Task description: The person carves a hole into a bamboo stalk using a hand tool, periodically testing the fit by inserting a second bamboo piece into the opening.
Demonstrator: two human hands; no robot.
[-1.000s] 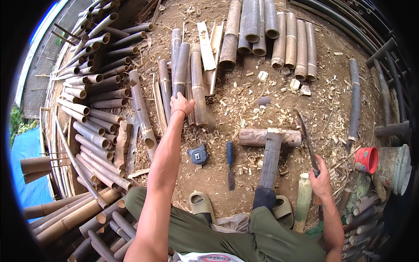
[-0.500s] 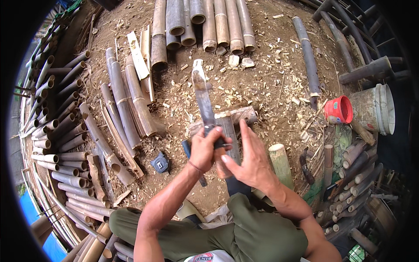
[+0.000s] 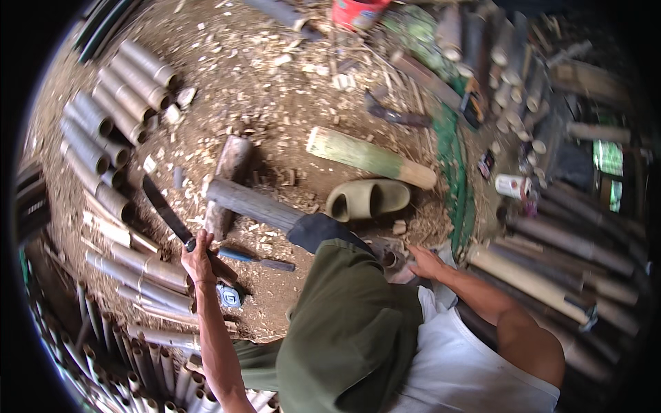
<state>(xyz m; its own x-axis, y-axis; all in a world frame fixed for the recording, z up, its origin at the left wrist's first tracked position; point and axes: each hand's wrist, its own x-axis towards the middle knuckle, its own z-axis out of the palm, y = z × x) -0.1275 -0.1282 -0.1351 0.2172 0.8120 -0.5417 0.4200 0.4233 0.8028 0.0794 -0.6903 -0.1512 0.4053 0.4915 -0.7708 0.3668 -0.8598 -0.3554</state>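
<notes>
Left hand (image 3: 197, 261) gripped machete (image 3: 165, 211) over dirt floor (image 3: 268, 304)

The left hand was wrapped around the machete's handle, its blade toward the floor's far-left corner. The right hand (image 3: 425, 263) hung low; its grip could not be told. Near the machete lay a tape measure (image 3: 229, 296) and a blue-handled chisel (image 3: 253, 259); farther out, a bamboo pole (image 3: 255, 204) lay over a log (image 3: 233, 163). Cut bamboo tubes (image 3: 122, 102) lined the floor's left edge.

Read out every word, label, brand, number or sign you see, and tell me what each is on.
No text is clear enough to quote.
White-and-red can, at right: printing, too blurred to read.
Tape measure: pale label, too small to read.
Red bucket, top edge: printing, cut off and blurred.
Long knife in the left hand: no text visible.
</notes>
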